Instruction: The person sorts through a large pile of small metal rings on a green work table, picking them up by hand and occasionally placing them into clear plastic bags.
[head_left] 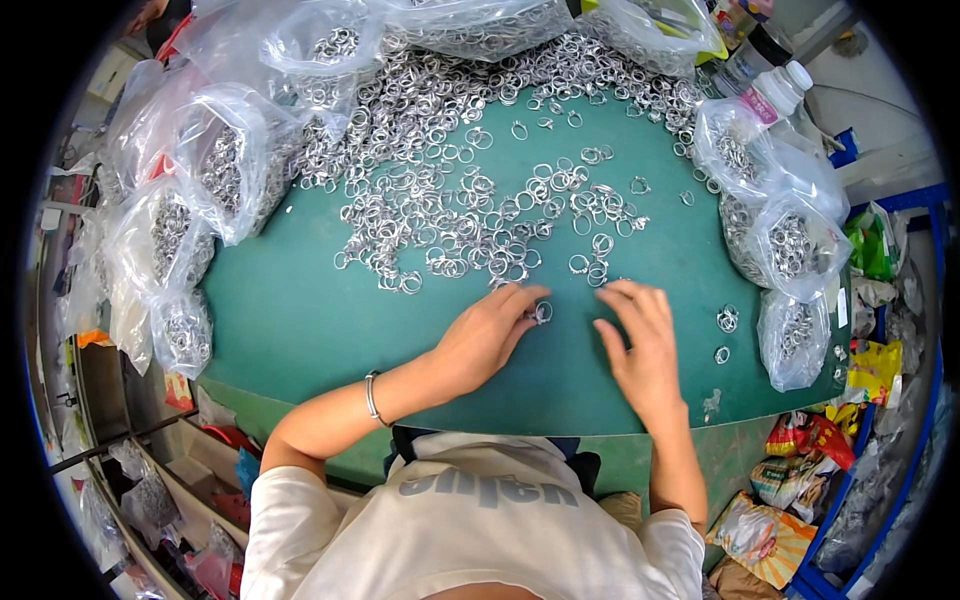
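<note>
The silver ring (543, 312) is at the fingertips of your left hand (482, 342), over the near half of the green table (300, 300); I cannot tell whether your thumb and fingers pinch it or only touch it. Your right hand (643, 345), also over the table's near half, is empty, thumb and fingers parted, just short of a small ring group (596, 268). Loose rings (450, 225) spread across the table's middle, and a thick heap (430, 110) lines its far side. Clear bags of rings (187, 330) stand along the table's left and right edges.
</note>
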